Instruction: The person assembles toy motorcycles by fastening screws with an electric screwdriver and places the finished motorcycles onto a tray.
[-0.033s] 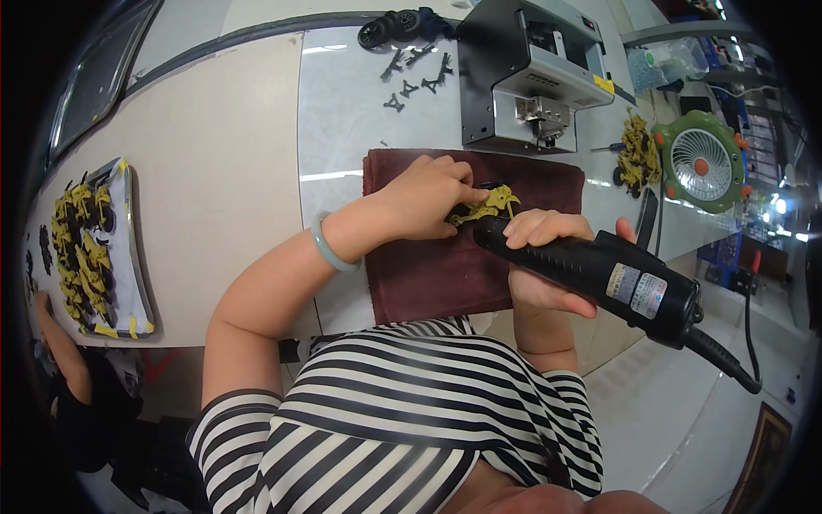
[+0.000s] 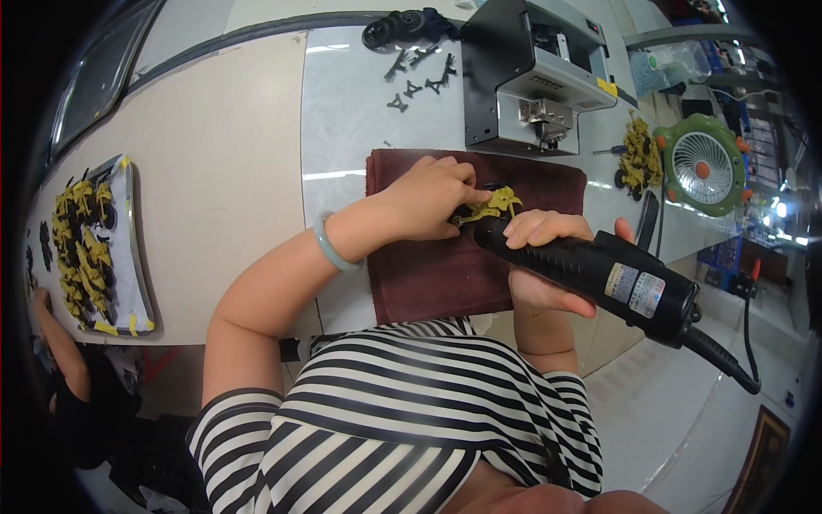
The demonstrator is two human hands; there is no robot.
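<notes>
My left hand [image 2: 432, 199] is closed around one end of a small yellow-and-black plastic assembly [image 2: 502, 203], pressing it near the maroon cloth [image 2: 441, 278]. In my right hand [image 2: 546, 248] is a black corded electric screwdriver [image 2: 591, 265], gripped round its body. The nose of the screwdriver points toward my left hand, just below the yellow assembly. Its tip is out of sight, so contact with a screw cannot be made out. My left fingers cover part of the assembly.
A silver-and-black bench machine [image 2: 505, 103] stands beyond the cloth. Small black parts [image 2: 411, 88] and black wheels [image 2: 378, 34] lie behind. To the right are piled yellow assemblies [image 2: 638, 158] and a green fan [image 2: 702, 167]. Leftward, a tray [image 2: 137, 257] holds yellow assemblies near another person's arm [image 2: 64, 347].
</notes>
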